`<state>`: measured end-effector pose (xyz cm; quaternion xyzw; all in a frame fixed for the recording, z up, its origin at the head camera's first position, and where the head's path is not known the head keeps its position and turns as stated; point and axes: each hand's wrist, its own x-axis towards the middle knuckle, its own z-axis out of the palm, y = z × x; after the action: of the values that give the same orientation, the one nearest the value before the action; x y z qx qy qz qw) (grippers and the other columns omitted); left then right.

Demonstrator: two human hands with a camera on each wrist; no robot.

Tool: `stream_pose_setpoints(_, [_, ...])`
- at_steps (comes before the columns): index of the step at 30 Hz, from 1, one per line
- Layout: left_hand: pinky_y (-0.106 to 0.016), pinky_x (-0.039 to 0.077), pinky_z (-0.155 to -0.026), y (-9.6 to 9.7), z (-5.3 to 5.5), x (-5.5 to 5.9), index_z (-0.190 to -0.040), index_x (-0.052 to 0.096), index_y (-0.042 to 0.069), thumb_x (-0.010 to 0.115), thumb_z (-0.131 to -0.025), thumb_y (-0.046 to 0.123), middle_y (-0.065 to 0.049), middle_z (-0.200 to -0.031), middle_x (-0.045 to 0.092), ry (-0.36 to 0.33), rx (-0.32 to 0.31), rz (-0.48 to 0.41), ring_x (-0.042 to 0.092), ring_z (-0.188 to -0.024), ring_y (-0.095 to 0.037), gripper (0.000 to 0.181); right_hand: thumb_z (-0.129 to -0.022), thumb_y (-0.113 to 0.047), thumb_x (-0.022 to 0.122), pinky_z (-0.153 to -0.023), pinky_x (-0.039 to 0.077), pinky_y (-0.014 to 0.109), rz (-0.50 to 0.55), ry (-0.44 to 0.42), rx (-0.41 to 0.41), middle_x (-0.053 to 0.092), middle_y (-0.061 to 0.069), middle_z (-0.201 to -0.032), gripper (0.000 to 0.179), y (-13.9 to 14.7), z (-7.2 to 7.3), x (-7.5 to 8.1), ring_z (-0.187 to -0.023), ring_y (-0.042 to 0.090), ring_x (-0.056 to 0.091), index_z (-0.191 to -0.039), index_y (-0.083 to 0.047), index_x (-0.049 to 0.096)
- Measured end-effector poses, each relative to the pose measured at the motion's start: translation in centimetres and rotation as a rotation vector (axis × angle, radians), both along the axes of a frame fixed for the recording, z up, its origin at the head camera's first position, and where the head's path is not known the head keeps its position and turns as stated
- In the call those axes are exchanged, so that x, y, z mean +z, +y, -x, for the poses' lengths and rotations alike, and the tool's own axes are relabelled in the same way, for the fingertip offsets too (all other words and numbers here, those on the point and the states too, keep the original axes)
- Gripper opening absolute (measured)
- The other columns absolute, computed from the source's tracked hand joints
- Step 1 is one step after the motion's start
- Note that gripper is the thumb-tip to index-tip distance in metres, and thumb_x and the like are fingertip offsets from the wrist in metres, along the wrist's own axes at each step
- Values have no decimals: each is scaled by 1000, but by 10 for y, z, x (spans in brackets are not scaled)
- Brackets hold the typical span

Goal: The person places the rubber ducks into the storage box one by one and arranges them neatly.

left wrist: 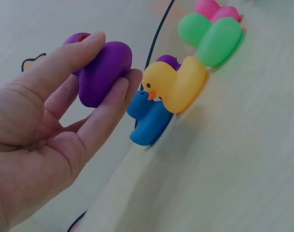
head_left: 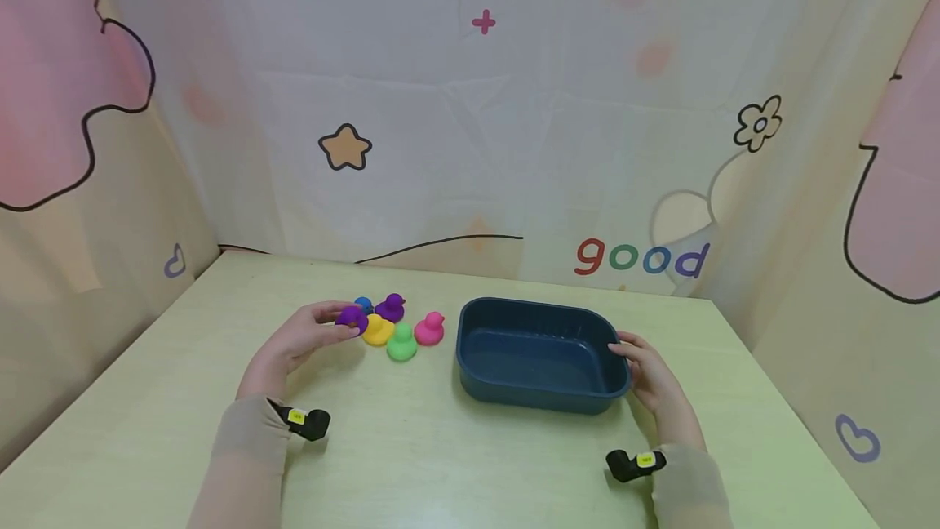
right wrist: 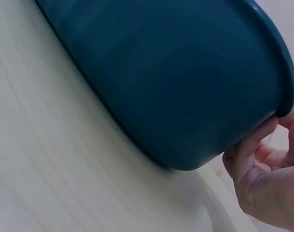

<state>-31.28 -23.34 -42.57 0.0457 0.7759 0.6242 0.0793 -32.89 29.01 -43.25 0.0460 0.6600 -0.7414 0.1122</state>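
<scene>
My left hand (head_left: 301,339) holds a purple rubber duck (left wrist: 106,72) between thumb and fingers, raised off the table. Close beside it, a blue duck (left wrist: 153,121), a yellow duck (head_left: 379,331) and a second purple duck (head_left: 393,308) sit bunched together. A green duck (head_left: 401,344) and a pink duck (head_left: 429,329) are just to their right. On the right, the dark blue plastic basin (head_left: 529,397) stands on the table, no duck visible inside. My right hand (head_left: 654,378) grips its right-end rim, with fingertips over the edge; the basin's wall partly hides the fingers in the right wrist view.
The pale wooden table (head_left: 441,464) carries all of these things. Behind it and at both sides hangs a printed curtain (head_left: 455,145). A black wrist camera (head_left: 312,424) is strapped to the left wrist, another camera (head_left: 624,465) to the right.
</scene>
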Motion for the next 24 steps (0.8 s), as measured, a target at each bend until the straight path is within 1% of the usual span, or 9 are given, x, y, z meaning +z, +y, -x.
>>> stream_pose_setpoints(3, [-19,50,-90,0,1,0,-140,45,-7,72,-89,14,-19,-129,52,1,-8,-9,59,-103,-14,61,-99,-12,49,-63,50,16,-2,5,-3,60,-14,-89,19,0,0,1,-71,0,62,-115,-19,42])
stream_pose_setpoints(6, [-20,50,-91,3,2,1,-140,45,-7,72,-89,15,-18,-127,54,-5,-13,-8,59,-103,-14,61,-99,-12,49,-63,50,16,-3,5,-9,59,-14,-90,19,1,0,1,-71,0,62,-116,-19,42])
stream_pose_setpoints(9, [-22,50,-94,9,4,2,-140,45,-7,72,-89,14,-20,-130,53,-15,-5,-6,59,-104,-15,61,-99,-11,49,-62,50,15,0,5,-18,59,-13,-90,21,1,0,1,-70,0,61,-118,-18,41])
stream_pose_setpoints(12, [-24,51,-95,15,5,4,-140,43,-9,70,-90,11,-25,-134,50,-20,3,-9,59,-104,-15,60,-99,-11,50,-60,50,15,-4,5,-18,59,-13,-90,25,0,-1,2,-68,0,60,-121,-15,40])
stream_pose_setpoints(16, [-21,52,-92,23,3,9,-141,40,-11,68,-91,9,-29,-137,48,-9,34,0,60,-101,-12,61,-98,-12,52,-61,50,15,-22,1,-13,61,-13,-90,36,-2,-2,4,-69,-1,60,-131,-10,37])
stream_pose_setpoints(19, [-20,53,-89,29,1,13,-141,41,-10,68,-90,8,-30,-137,49,7,51,5,60,-97,-9,60,-99,-13,52,-61,49,15,-31,-3,-15,62,-14,-88,42,-2,-3,6,-68,-1,59,-136,-7,35])
stream_pose_setpoints(22, [-20,52,-89,37,1,16,-140,43,-9,68,-90,7,-30,-136,50,23,35,2,61,-97,-10,58,-99,-12,51,-59,48,14,-29,-8,-16,62,-14,-86,43,-1,-4,7,-66,-2,58,-137,-6,34])
stream_pose_setpoints(24, [-24,51,-92,44,2,17,-140,44,-9,67,-90,7,-30,-136,51,32,18,7,61,-103,-16,57,-99,-13,51,-57,47,14,-26,-15,-15,62,-14,-85,42,-1,-4,7,-63,-2,56,-137,-6,34])
